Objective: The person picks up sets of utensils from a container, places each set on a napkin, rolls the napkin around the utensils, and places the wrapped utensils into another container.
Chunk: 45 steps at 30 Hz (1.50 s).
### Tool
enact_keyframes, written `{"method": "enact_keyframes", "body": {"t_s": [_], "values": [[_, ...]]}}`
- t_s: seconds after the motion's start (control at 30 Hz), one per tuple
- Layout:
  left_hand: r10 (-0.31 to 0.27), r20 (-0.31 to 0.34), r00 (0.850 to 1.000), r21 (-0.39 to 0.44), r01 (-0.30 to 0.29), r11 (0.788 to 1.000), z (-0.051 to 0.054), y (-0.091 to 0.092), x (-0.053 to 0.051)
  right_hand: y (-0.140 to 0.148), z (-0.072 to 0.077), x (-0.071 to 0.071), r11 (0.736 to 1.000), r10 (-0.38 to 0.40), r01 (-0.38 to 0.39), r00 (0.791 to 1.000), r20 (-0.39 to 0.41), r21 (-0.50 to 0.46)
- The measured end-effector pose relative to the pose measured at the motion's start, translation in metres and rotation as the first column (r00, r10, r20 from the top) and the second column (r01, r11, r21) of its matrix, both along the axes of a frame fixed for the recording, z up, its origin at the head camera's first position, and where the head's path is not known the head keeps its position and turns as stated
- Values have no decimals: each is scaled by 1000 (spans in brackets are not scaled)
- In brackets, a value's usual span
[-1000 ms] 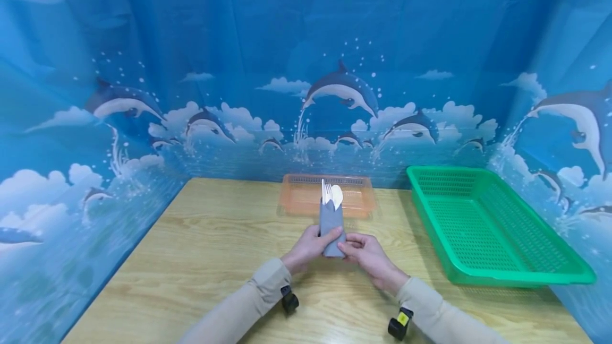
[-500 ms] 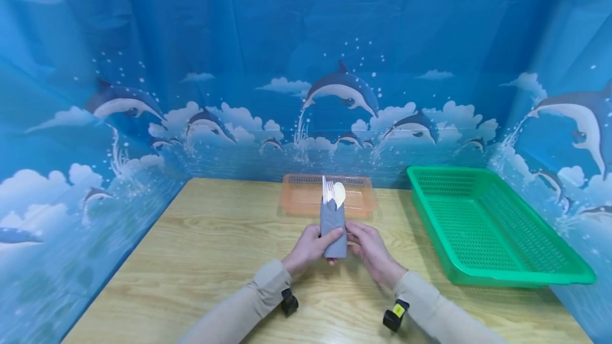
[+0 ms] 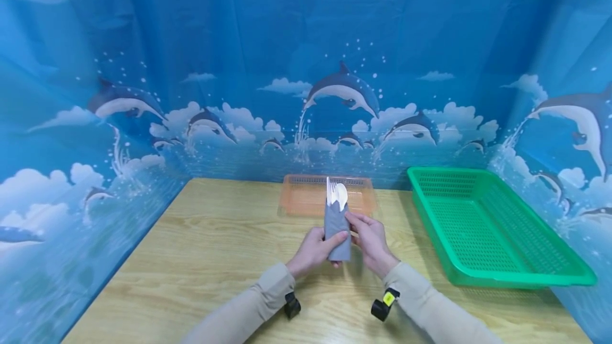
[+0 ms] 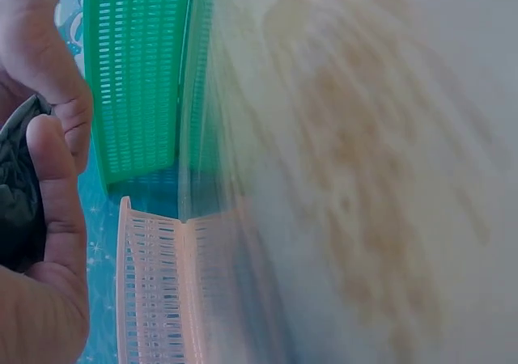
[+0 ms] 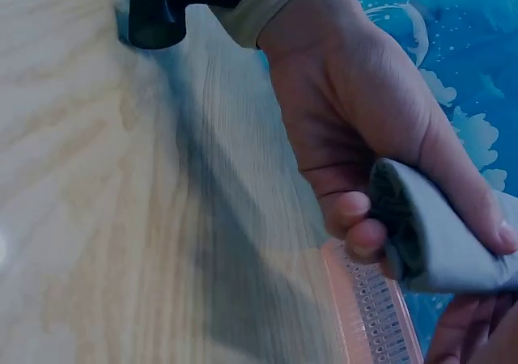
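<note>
A grey folded napkin (image 3: 336, 220) stands tilted up between my hands in the head view. Out of its top stick a white knife (image 3: 328, 191), a fork (image 3: 333, 193) and a spoon (image 3: 341, 195). My left hand (image 3: 312, 251) grips the napkin's lower part, thumb across its front. My right hand (image 3: 374, 240) pinches its right edge near the top with thumb and fingers. The right wrist view shows the napkin's open, layered lower end (image 5: 398, 222) beside the right fingers. Only a dark part of the napkin (image 4: 20, 190) appears in the left wrist view.
An orange basket (image 3: 302, 195) sits at the table's back edge, behind the cutlery. To the right is a large green basket (image 3: 432, 238) with perforated sides. Both rest on a wooden table (image 3: 191, 248). A blue dolphin-print curtain (image 3: 268, 25) encloses the back and sides.
My right hand has slid from the napkin's lower right edge up toward its upper right edge. The bundle and left hand have shifted slightly to the right.
</note>
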State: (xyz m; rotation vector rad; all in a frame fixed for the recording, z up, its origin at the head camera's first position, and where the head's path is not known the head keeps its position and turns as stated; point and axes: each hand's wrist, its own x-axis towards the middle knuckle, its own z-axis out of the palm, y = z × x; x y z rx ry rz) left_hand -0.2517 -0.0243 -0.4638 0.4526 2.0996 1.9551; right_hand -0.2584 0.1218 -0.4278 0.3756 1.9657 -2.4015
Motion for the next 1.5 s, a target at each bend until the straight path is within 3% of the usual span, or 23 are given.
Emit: {"method": "enact_keyframes", "body": {"t_s": [0.33,0.6,0.77,1.03,1.27,1.5], "values": [[-4,7,1000,-9,4,1000,1,1,3,-2,5,-5,997,-46,49,998,54,-53],[-19,-8,1000,-36,19,999,4,0,3,0,7,-7,995,-40,43,999,24,-94],[-2,-3,1000,-20,2,1000,5,-2,0,0,4,-3,999,-14,14,1000,11,-32],[12,-28,1000,-18,-12,1000,5,-2,-2,-5,-1,1,997,-60,63,996,-65,37],[41,-35,999,1,-41,999,6,-2,-4,-7,-7,8,981,-76,80,997,-32,175],[35,-20,999,10,-35,999,7,-2,-3,-9,-10,12,975,-111,121,992,-66,185]]}}
